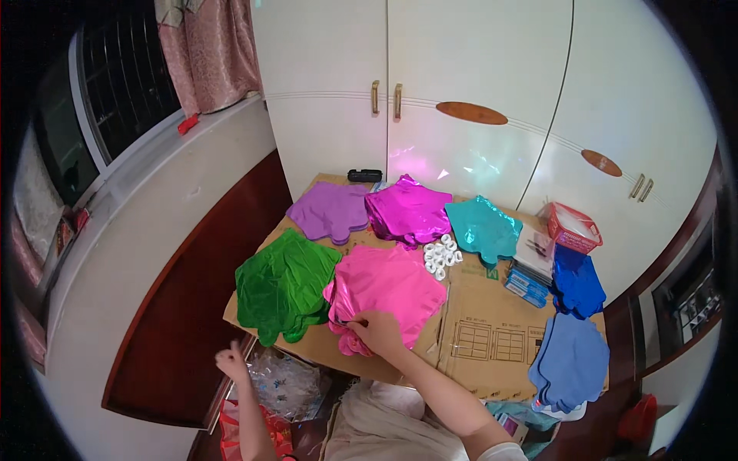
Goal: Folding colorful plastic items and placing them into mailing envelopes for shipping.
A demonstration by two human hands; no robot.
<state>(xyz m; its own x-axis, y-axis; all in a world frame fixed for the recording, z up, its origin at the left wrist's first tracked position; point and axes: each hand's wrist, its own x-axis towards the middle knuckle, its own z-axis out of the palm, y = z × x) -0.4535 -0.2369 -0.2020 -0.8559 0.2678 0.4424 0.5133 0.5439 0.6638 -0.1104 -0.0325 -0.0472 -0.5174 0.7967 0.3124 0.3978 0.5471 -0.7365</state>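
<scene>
My right hand [377, 330] is closed at the near edge of a pile of flat pink foil balloons [392, 284], its fingertips pinching the shiny film near a rounded tab. To the left, off the table's edge, my left hand [231, 361] is raised with the thumb apart from the fingers, and nothing shows in it. Beside the pink pile lie green foil balloons [284, 280]. Farther back are purple ones [330, 209], magenta ones [407, 209] and teal ones [484, 227]. White rings of tape or ribbon [442, 256] sit together just behind the pink pile.
Cardboard [477, 307] covers the table. On its right are dark blue balloons [576, 280], greyish-blue balloons [569, 361], blue boxes [526, 286] and a red basket [573, 227]. A black case [364, 176] lies at the back. Clear plastic [284, 380] fills a space below the left edge.
</scene>
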